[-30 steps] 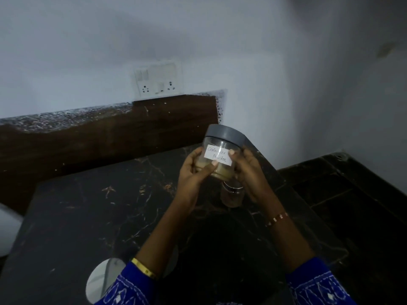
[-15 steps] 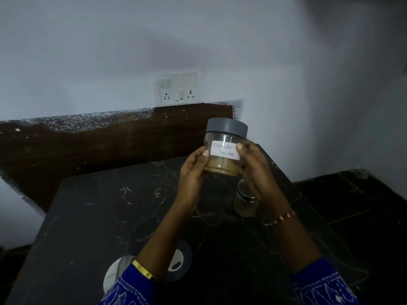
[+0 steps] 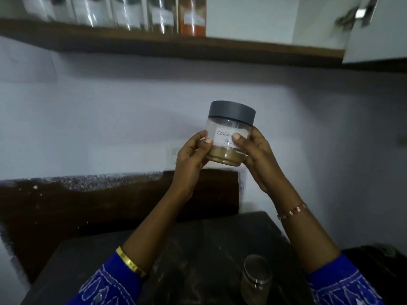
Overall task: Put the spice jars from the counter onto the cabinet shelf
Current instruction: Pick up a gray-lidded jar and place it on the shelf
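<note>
Jar raised toward shelf; thumbs hide label.

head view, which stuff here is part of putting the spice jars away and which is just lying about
Part of the job:
- grey-lidded jar, held by left hand and right hand
- small jar on the counter
- cabinet shelf, with jars on the shelf

Just there:
- wall socket
- cabinet door

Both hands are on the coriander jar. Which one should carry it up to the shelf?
Right, probably. The free stretch of shelf lies right of the orange-red spice jar, up on the side of the right hand. Both it and the left hand hold the coriander powder jar.
</note>
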